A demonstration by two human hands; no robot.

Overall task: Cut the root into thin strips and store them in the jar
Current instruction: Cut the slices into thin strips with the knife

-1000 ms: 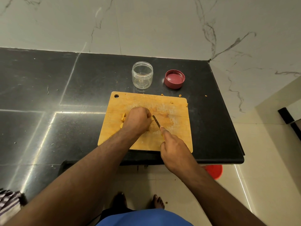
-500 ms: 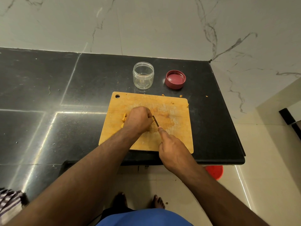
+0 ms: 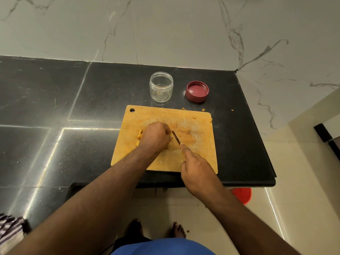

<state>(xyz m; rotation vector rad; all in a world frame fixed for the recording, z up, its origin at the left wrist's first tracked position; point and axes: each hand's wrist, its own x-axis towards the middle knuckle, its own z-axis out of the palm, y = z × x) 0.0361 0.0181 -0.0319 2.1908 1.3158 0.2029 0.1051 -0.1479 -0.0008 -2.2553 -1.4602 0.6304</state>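
Note:
On the wooden cutting board point(image 3: 198, 155) my left hand point(image 3: 156, 137) is curled over the root, which it hides almost entirely. My right hand point(image 3: 197, 172) grips a small knife point(image 3: 176, 138), its blade tip right beside my left fingers. Yellow cut pieces point(image 3: 139, 137) lie at the left of my left hand. Behind the board stands a clear jar point(image 3: 161, 87), open and with nothing visible inside.
A red lid point(image 3: 197, 91) lies upside down to the right of the jar. Small yellow scraps point(image 3: 203, 109) dot the black counter point(image 3: 55, 107) past the board's far edge. A red bucket point(image 3: 242, 195) stands on the floor under the counter edge. Striped cloth point(image 3: 9, 229) at lower left.
The knife and my right hand have shifted slightly left, closer to my left fingers. My left hand stays in place over the root.

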